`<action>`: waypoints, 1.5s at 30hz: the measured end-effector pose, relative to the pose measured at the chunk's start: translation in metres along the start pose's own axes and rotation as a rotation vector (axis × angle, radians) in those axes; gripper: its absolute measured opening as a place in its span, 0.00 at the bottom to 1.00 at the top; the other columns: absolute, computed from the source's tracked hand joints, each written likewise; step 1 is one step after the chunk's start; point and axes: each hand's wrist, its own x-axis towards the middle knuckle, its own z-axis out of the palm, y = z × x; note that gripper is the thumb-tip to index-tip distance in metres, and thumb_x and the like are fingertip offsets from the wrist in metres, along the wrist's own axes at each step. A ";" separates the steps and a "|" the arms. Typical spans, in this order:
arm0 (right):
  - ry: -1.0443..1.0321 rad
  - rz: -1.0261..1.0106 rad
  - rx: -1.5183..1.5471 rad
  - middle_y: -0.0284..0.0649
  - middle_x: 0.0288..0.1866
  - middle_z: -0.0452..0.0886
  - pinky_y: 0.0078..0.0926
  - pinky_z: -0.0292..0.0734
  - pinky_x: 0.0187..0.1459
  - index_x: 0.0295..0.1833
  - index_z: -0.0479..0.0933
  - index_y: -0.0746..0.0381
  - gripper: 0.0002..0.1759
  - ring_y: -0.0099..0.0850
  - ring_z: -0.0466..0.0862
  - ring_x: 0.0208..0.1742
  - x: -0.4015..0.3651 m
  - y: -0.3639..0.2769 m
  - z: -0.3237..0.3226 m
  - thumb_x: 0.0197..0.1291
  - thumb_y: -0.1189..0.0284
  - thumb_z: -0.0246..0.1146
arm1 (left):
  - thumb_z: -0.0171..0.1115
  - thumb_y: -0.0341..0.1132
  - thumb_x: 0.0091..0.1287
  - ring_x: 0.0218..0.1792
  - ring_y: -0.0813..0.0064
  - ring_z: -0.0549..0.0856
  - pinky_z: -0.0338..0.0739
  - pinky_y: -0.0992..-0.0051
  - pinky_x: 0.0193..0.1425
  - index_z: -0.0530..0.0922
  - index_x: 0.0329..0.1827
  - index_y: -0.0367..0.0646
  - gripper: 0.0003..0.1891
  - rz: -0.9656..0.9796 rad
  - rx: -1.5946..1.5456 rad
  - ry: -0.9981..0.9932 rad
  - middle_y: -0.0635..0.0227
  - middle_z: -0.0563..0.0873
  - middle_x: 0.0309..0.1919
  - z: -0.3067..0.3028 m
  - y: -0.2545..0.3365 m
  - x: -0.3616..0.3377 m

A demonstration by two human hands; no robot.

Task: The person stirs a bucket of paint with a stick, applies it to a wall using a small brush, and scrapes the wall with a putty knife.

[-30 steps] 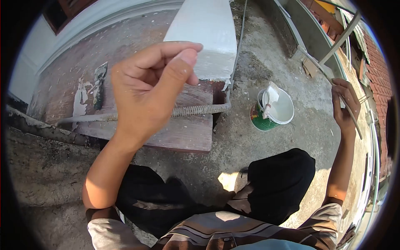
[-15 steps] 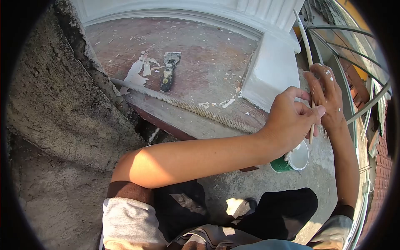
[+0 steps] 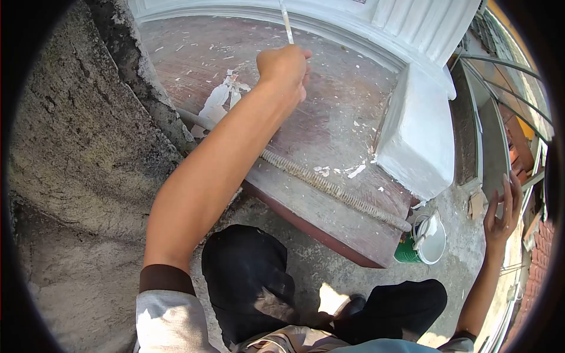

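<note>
My left hand [image 3: 285, 72] is closed around a thin, pale brush or stick [image 3: 286, 20], whose upper part reaches toward the white moulded wall [image 3: 341, 26]. The hand is over the worn reddish ledge [image 3: 329, 94]; its far end of the stick is cut off by the frame's top. Flakes of white paint [image 3: 216, 101] lie on the ledge beside my forearm. My right hand [image 3: 502, 210] is at the far right, fingers apart and empty, near the metal railing. The scraper seen earlier is hidden.
A ribbed rod [image 3: 323, 181] lies along the ledge's front. A green and white bucket [image 3: 432, 241] with a tool across it stands on the concrete floor below the white block [image 3: 416, 132]. Rough stone [image 3: 88, 135] rises at left; curved metal bars [image 3: 506, 85] are at right.
My left hand has moved left and up with the stick, away from my right hand. My right hand has dropped down and right, fingers spread. The view has shifted slightly.
</note>
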 end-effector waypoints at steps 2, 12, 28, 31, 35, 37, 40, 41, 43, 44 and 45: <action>0.012 0.102 0.037 0.48 0.62 0.71 0.22 0.77 0.36 0.61 0.73 0.63 0.21 0.36 0.79 0.53 -0.033 0.030 0.001 0.60 0.85 0.58 | 0.48 0.28 0.66 0.17 0.81 0.64 0.57 0.79 0.19 0.75 0.38 0.30 0.09 -0.016 0.151 0.125 0.65 0.74 0.23 -0.007 0.012 0.033; -0.123 0.679 -0.038 0.43 0.64 0.71 0.16 0.67 0.26 0.62 0.73 0.61 0.19 0.25 0.79 0.43 -0.193 0.081 -0.010 0.66 0.77 0.56 | 0.59 0.35 0.59 0.32 0.71 0.84 0.76 0.72 0.34 0.84 0.40 0.38 0.12 0.121 1.243 0.458 0.61 0.85 0.33 -0.053 0.022 0.234; -0.366 0.981 -0.047 0.37 0.65 0.71 0.18 0.69 0.29 0.62 0.72 0.60 0.18 0.23 0.75 0.37 -0.267 0.083 -0.017 0.68 0.71 0.56 | 0.61 0.39 0.55 0.46 0.58 0.85 0.78 0.65 0.49 0.84 0.41 0.36 0.17 0.393 1.304 0.460 0.52 0.86 0.41 -0.067 0.022 0.307; -0.376 0.975 -0.043 0.34 0.64 0.72 0.16 0.65 0.27 0.61 0.73 0.61 0.18 0.21 0.74 0.35 -0.267 0.083 -0.013 0.67 0.71 0.56 | 0.60 0.38 0.54 0.46 0.57 0.85 0.77 0.65 0.49 0.84 0.41 0.35 0.16 0.405 1.212 0.476 0.51 0.86 0.41 -0.068 0.019 0.312; -0.420 0.998 -0.041 0.36 0.65 0.71 0.16 0.67 0.27 0.63 0.72 0.61 0.19 0.22 0.75 0.35 -0.270 0.084 -0.015 0.68 0.71 0.56 | 0.60 0.37 0.54 0.45 0.56 0.85 0.78 0.65 0.49 0.84 0.40 0.34 0.16 0.340 1.189 0.459 0.50 0.86 0.40 -0.069 0.019 0.321; -0.423 0.992 -0.043 0.35 0.65 0.71 0.16 0.65 0.26 0.62 0.72 0.61 0.18 0.20 0.74 0.34 -0.271 0.084 -0.014 0.68 0.71 0.56 | 0.60 0.37 0.54 0.44 0.56 0.85 0.78 0.64 0.48 0.84 0.40 0.33 0.17 0.320 1.153 0.460 0.49 0.86 0.40 -0.067 0.016 0.321; -0.414 0.964 -0.058 0.35 0.64 0.72 0.15 0.62 0.24 0.62 0.73 0.61 0.18 0.19 0.72 0.32 -0.274 0.085 -0.013 0.68 0.71 0.55 | 0.60 0.37 0.54 0.44 0.55 0.85 0.78 0.64 0.48 0.84 0.40 0.32 0.17 0.400 1.216 0.441 0.49 0.86 0.39 -0.070 0.012 0.332; -0.414 0.960 -0.062 0.34 0.64 0.72 0.15 0.61 0.24 0.62 0.73 0.62 0.18 0.19 0.71 0.32 -0.275 0.085 -0.013 0.68 0.71 0.55 | 0.60 0.37 0.54 0.44 0.55 0.85 0.78 0.64 0.48 0.84 0.40 0.32 0.17 0.403 1.218 0.439 0.49 0.86 0.40 -0.070 0.011 0.336; -0.417 0.957 -0.060 0.34 0.64 0.72 0.15 0.61 0.24 0.61 0.73 0.62 0.18 0.18 0.71 0.31 -0.274 0.085 -0.013 0.68 0.71 0.55 | 0.60 0.37 0.54 0.44 0.55 0.85 0.77 0.64 0.49 0.84 0.40 0.32 0.17 0.402 1.225 0.441 0.48 0.86 0.40 -0.070 0.010 0.332; -0.417 0.960 -0.055 0.34 0.64 0.72 0.15 0.61 0.25 0.61 0.73 0.62 0.18 0.19 0.71 0.32 -0.273 0.084 -0.013 0.68 0.71 0.55 | 0.60 0.37 0.54 0.45 0.55 0.85 0.77 0.64 0.49 0.84 0.40 0.33 0.17 0.400 1.237 0.439 0.49 0.86 0.41 -0.071 0.010 0.333; -0.418 0.964 -0.051 0.34 0.64 0.72 0.15 0.61 0.25 0.61 0.72 0.62 0.18 0.19 0.70 0.32 -0.271 0.083 -0.014 0.68 0.71 0.55 | 0.61 0.37 0.54 0.45 0.54 0.85 0.77 0.63 0.49 0.84 0.40 0.33 0.17 0.398 1.250 0.437 0.49 0.85 0.41 -0.071 0.011 0.336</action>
